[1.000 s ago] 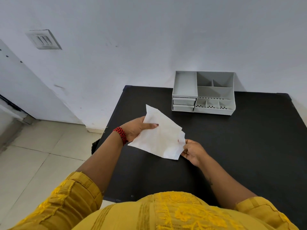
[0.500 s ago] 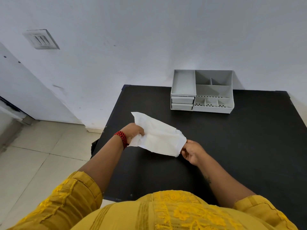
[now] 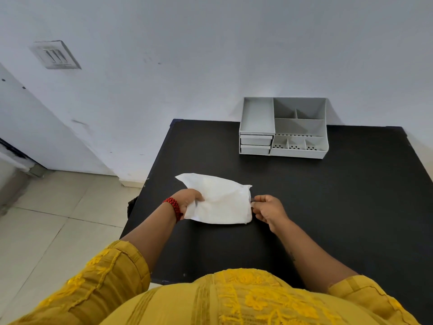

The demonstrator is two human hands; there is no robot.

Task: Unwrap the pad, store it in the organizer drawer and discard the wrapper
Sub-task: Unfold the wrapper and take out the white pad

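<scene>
The white wrapped pad (image 3: 220, 202) was held just above the black counter (image 3: 351, 207), toward its left edge and nearer the front than the back. Its long axis ran left to right, roughly parallel to the counter's front edge, with a loose pointed flap sticking out at the far-left end.

The left hand (image 3: 187, 200), with a red beaded bracelet (image 3: 174, 207) at its wrist, was closed on the pad's left end, thumb on top. The right hand (image 3: 267, 208) was pinched narrow on the middle of the right short edge, fingers curled. So the pad lay stretched between the two hands, each holding one end.

The grey organizer (image 3: 283, 127) stood at the counter's back edge against the wall, well apart from the pad, ahead and to the right. Its two small drawers (image 3: 255, 144) were stacked at its left front, both apparently closed. By my judgement the right hand was the nearer one to those drawers, and the unwrapping was not yet finished, since no pad showed free of its wrapper.
</scene>
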